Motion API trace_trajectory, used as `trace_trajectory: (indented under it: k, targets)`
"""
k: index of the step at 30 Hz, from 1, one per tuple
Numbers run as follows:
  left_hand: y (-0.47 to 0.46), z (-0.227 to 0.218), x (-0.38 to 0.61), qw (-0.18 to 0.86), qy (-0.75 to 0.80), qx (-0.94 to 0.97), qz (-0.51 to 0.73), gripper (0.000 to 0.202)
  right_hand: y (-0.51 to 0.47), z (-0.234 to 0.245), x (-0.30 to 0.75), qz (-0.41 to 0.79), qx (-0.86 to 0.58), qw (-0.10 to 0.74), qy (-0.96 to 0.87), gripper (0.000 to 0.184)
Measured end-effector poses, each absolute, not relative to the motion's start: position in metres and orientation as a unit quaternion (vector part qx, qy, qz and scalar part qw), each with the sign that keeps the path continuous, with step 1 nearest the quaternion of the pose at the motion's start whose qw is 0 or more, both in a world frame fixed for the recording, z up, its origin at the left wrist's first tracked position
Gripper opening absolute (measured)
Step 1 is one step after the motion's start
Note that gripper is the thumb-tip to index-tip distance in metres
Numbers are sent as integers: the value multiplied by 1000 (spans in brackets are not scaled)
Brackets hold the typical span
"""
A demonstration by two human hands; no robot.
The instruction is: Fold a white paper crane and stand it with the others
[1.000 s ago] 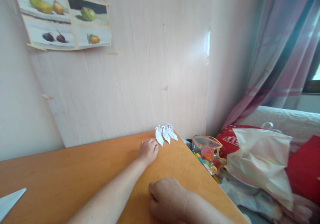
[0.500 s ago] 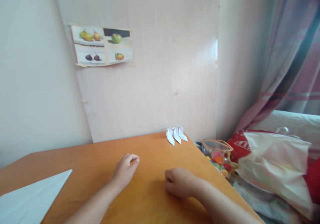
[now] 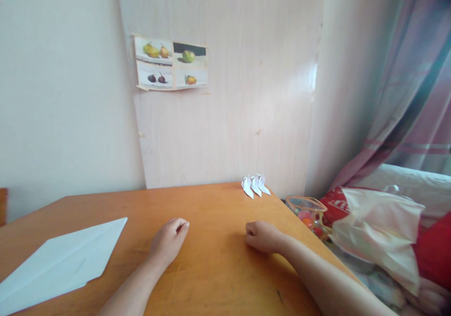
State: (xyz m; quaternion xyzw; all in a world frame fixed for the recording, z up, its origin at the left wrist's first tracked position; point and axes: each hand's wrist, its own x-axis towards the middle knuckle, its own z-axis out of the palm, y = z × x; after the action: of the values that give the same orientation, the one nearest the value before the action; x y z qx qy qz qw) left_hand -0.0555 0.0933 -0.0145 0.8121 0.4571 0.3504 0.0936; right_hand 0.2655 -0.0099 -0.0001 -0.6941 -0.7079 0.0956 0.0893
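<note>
Curled into a loose fist, my left hand [image 3: 168, 241] rests on the orange-brown wooden table [image 3: 211, 273], with nothing visible in it. My right hand [image 3: 263, 236] is also a fist, lying on the table further right, and it shows no object either. Left of my left hand is a large white sheet of paper [image 3: 73, 257], creased and angular in outline; neither hand touches it. Small folded paper figures [image 3: 256, 186], white with some lines on them, stand in a row at the far right corner, beyond my right hand.
A pale board [image 3: 225, 132] with taped fruit pictures [image 3: 171, 63] leans behind the table. Off the right edge are an orange-rimmed clear bag [image 3: 306, 204], a white plastic bag [image 3: 380, 233] and a red bag [image 3: 437, 245]. A pinkish curtain [image 3: 384, 95] hangs at right.
The view has turned left, so more of the white paper shows. My hands have moved further apart on the table, both still closed.
</note>
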Motion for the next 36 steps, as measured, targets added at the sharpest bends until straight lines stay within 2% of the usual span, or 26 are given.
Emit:
trace_trajectory:
  k: [24,36]
  targets:
    - [100,-10,-57,122,450,836,288,27,-27,-16,243,-21,-772,85,-630,21]
    - [98,-4,-57,132,451,836,282,27,-29,-16,244,-29,-772,87,-629,24]
